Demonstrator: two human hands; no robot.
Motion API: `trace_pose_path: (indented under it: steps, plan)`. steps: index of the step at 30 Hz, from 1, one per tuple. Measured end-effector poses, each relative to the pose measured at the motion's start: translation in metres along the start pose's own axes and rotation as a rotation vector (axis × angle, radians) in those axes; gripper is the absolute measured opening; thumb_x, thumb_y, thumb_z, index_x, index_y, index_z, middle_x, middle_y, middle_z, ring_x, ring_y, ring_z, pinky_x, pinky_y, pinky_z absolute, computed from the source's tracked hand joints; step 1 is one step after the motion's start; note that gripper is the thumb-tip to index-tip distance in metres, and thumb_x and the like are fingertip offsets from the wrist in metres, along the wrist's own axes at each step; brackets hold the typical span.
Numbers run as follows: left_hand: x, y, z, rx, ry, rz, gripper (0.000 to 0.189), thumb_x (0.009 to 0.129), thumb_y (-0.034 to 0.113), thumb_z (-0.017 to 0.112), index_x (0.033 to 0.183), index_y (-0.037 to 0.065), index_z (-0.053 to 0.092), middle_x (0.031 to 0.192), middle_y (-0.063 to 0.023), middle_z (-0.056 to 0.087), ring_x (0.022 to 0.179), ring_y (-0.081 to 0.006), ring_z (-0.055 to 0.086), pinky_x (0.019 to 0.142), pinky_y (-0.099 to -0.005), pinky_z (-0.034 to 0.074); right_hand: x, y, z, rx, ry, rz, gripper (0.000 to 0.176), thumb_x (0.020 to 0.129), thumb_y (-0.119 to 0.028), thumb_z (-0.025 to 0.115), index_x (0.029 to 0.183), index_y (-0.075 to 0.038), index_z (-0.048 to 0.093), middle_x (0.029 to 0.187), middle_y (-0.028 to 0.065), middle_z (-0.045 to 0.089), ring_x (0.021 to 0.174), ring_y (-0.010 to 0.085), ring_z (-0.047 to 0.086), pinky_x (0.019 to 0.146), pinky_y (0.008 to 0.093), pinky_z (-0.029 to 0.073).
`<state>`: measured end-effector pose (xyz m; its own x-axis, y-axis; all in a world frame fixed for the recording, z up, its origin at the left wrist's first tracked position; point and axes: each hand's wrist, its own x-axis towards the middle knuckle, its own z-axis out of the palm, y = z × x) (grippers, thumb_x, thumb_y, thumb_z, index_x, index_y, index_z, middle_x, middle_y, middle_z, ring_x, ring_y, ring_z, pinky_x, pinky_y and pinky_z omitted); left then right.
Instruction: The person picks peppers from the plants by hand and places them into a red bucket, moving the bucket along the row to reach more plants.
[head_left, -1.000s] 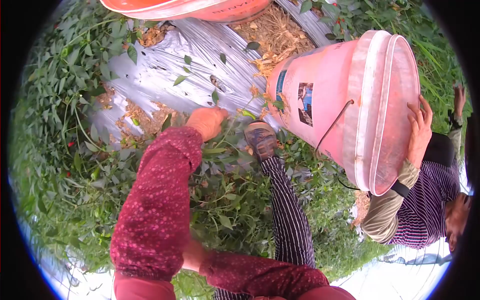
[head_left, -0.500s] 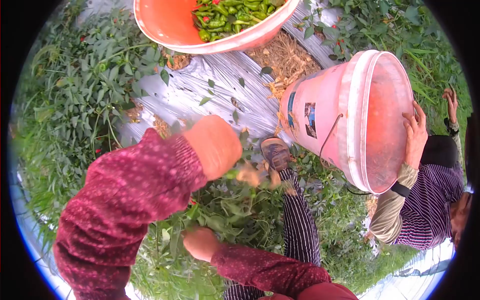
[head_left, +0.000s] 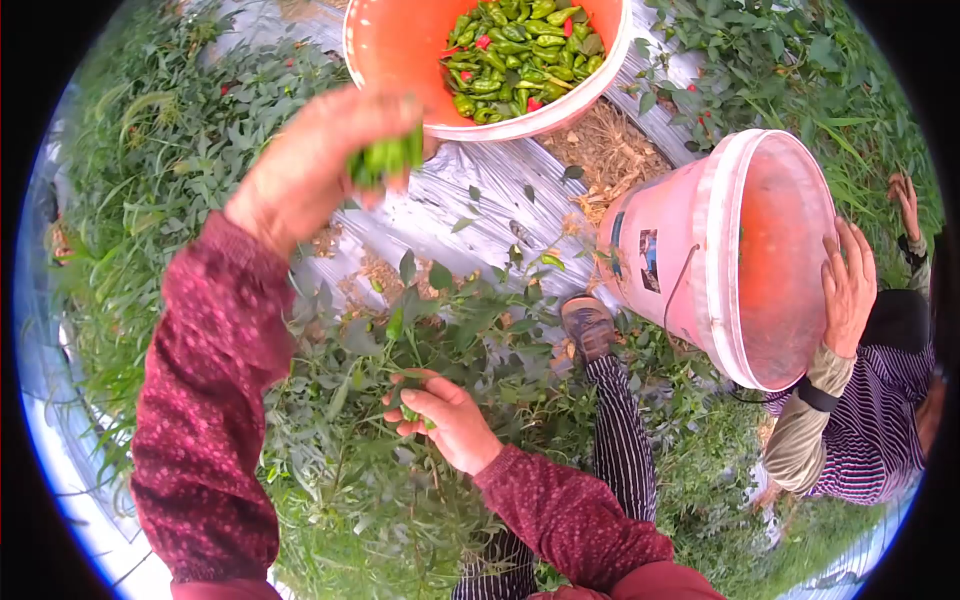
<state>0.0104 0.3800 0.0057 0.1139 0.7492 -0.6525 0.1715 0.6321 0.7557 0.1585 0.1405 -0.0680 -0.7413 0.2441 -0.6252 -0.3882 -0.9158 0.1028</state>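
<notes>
Your left hand is closed around a bunch of green peppers, raised just beside the orange bucket and overlapping its near rim in the view; motion blurs the fingers. Your right hand is lower, curled among the plants, with thumb and fingers pinching what looks like a small green pepper.

Under the hands, pepper plants grow thick and overlap the near edge of the silver sheeting, which is creased and strewn with loose leaves. The orange bucket stands toward its far edge, holding a heap of green peppers with a few red ones against the right side. Dry straw covers a gap in the sheeting between the two buckets. Past the plants, pale brightness shows at both lower corners of your view; you cannot tell what it is.

To your right, a pink bucket tips over sideways, its mouth turned toward a co-worker, whose hand rests on its rim. Near its base are a shoe and a striped trouser leg, amid foliage. Leaves partly screen your right fingertips.
</notes>
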Motion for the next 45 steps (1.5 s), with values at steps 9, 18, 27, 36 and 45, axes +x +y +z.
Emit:
trace_pose_path:
  steps: [9, 18, 27, 36, 45]
  plan:
    - [0.001, 0.039, 0.007, 0.234, 0.253, 0.371, 0.071, 0.085, 0.031, 0.059, 0.139, 0.001, 0.025, 0.138, -0.0183, 0.036, 0.128, -0.0238, 0.032, 0.104, -0.0408, 0.029, 0.007, 0.006, 0.003, -0.031, 0.050, -0.094, 0.034, 0.090, -0.012, 0.054, 0.123, -0.010, 0.050, 0.101, 0.0033, 0.062, 0.087, 0.0132, 0.060, 0.070, 0.0258, 0.049]
    - [-0.103, -0.120, 0.020, 1.085, -0.374, 0.173, 0.026, 0.078, 0.022, 0.065, 0.096, 0.003, 0.063, 0.094, -0.0111, 0.061, 0.093, -0.0280, 0.058, 0.085, -0.0385, 0.046, 0.010, 0.010, 0.000, -0.048, 0.092, -0.162, 0.031, 0.088, -0.007, 0.055, 0.119, -0.007, 0.052, 0.106, 0.0043, 0.060, 0.092, 0.0159, 0.058, 0.074, 0.0306, 0.050]
    - [-0.116, -0.127, 0.019, 1.446, -0.390, 0.410, 0.010, 0.066, 0.016, 0.061, 0.071, 0.007, 0.061, 0.076, -0.0061, 0.055, 0.081, -0.0241, 0.056, 0.082, -0.0376, 0.042, 0.010, 0.015, 0.002, -0.389, 0.207, -0.153, 0.028, 0.087, -0.010, 0.059, 0.114, -0.006, 0.057, 0.089, -0.0020, 0.062, 0.077, 0.0078, 0.059, 0.062, 0.0222, 0.046]
    - [-0.064, -0.115, 0.002, 1.618, 0.057, 0.518, 0.033, 0.074, 0.004, 0.060, 0.107, 0.004, 0.057, 0.114, -0.0134, 0.053, 0.107, -0.0301, 0.052, 0.089, -0.0423, 0.043, 0.005, 0.000, 0.001, -0.244, 0.069, -0.166, 0.033, 0.088, -0.010, 0.054, 0.121, -0.007, 0.053, 0.101, 0.0014, 0.061, 0.086, 0.0117, 0.059, 0.070, 0.0248, 0.047]
    - [-0.118, -0.108, 0.066, 0.968, 0.189, 0.327, 0.055, 0.071, 0.029, 0.072, 0.115, 0.004, 0.052, 0.110, -0.0194, 0.055, 0.097, -0.0347, 0.057, 0.079, -0.0404, 0.050, 0.003, -0.032, -0.001, 0.428, -0.096, -0.283, 0.048, 0.091, -0.045, 0.050, 0.123, -0.009, 0.046, 0.120, 0.0028, 0.051, 0.112, 0.0190, 0.050, 0.092, 0.0385, 0.041]
